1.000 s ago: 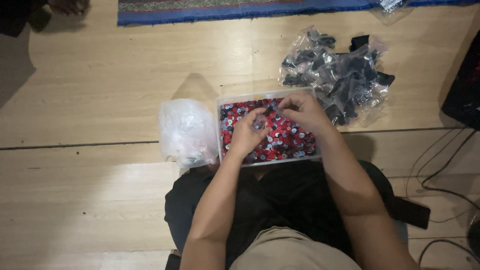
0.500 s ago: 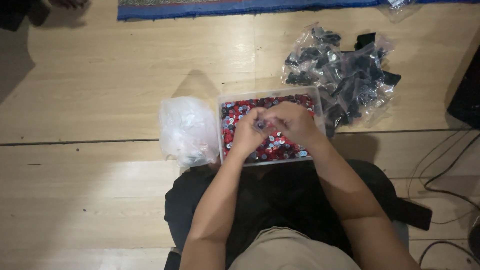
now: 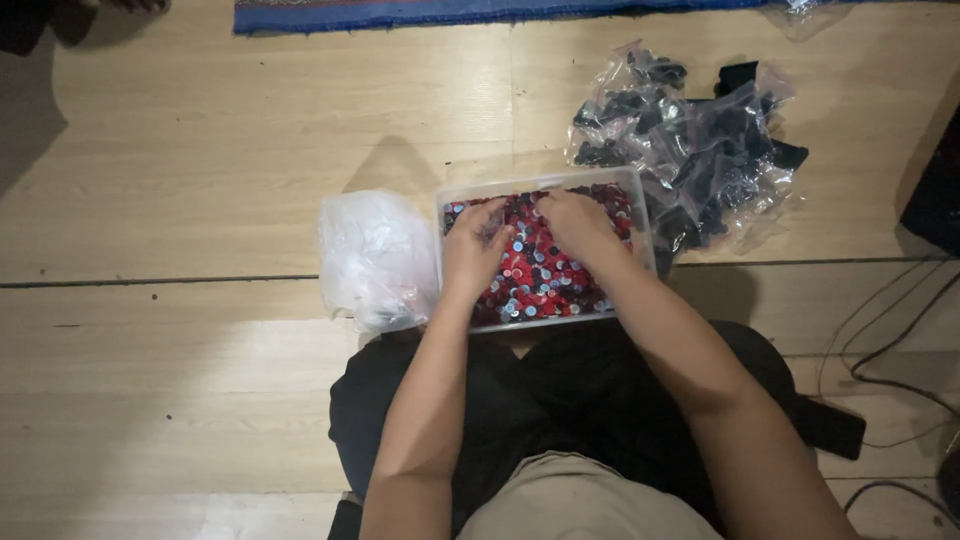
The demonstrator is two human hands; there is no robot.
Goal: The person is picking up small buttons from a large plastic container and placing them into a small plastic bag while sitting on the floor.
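Note:
A clear plastic tray (image 3: pixel 640 215) sits on the wooden floor in front of my knees, filled with small red, black and pale round pieces (image 3: pixel 545 280). My left hand (image 3: pixel 472 243) rests palm down in the left half of the tray, fingers curled into the pieces. My right hand (image 3: pixel 572 222) lies over the far middle of the tray, fingers bent among the pieces. Whether either hand pinches a piece is hidden by the fingers.
A crumpled clear plastic bag (image 3: pixel 372 255) lies left of the tray. A heap of clear bags holding black parts (image 3: pixel 695 160) lies to its right. Cables (image 3: pixel 885 340) run at the right; a blue rug edge (image 3: pixel 480 12) lies beyond.
Both hands have moved apart and down into the pieces; they were held close together above the tray's middle half a second ago.

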